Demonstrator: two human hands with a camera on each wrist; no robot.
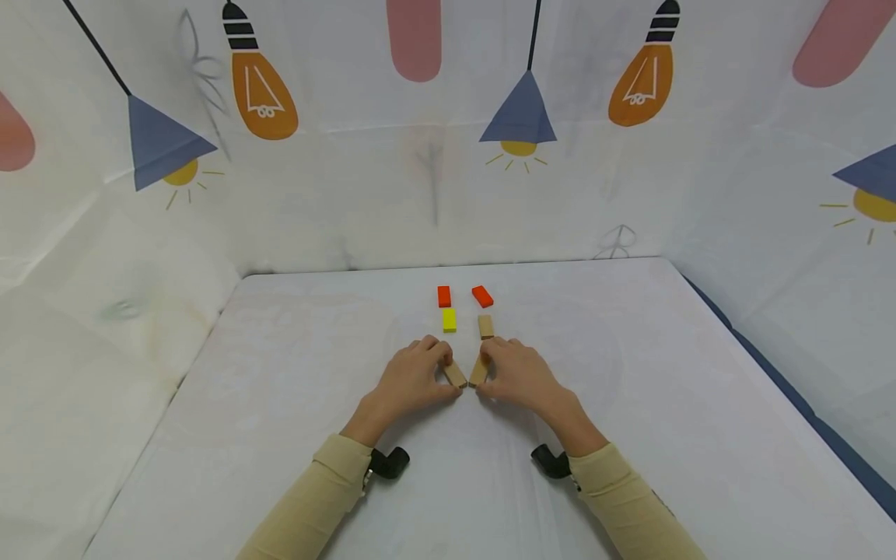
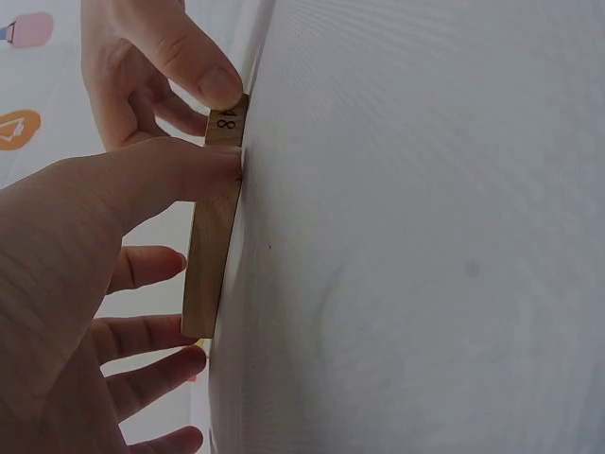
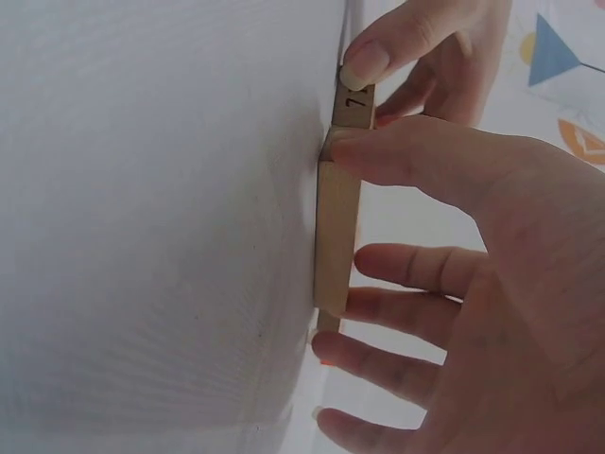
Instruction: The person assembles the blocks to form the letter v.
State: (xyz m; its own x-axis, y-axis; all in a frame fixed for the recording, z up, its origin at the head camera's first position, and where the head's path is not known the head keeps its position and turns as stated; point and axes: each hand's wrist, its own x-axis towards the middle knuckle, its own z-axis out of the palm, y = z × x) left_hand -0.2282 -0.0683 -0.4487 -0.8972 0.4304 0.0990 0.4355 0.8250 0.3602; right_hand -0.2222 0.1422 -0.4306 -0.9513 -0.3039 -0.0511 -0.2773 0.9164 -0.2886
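My left hand (image 1: 413, 373) pinches a plain wooden block (image 1: 455, 375) between thumb and fingers, with the block lying flat on the table. Opposite it, my right hand (image 1: 521, 376) grips a second wooden block (image 1: 479, 372) in the same way. The near ends of these two blocks come close together, and the blocks slant apart into a V. Dark digits mark the end of the right hand's block (image 2: 225, 123) in the left wrist view. In the right wrist view, the end of the left hand's block (image 3: 354, 104) carries digits too, partly covered by the thumb.
Just beyond the right hand lies a third wooden block (image 1: 486, 327). A yellow block (image 1: 449, 320) sits past the left hand, with a red block (image 1: 444, 296) behind it. Another red block (image 1: 482, 295) lies askew at the right. A printed cloth wall (image 1: 434, 210) rises behind the white table (image 1: 315, 311).
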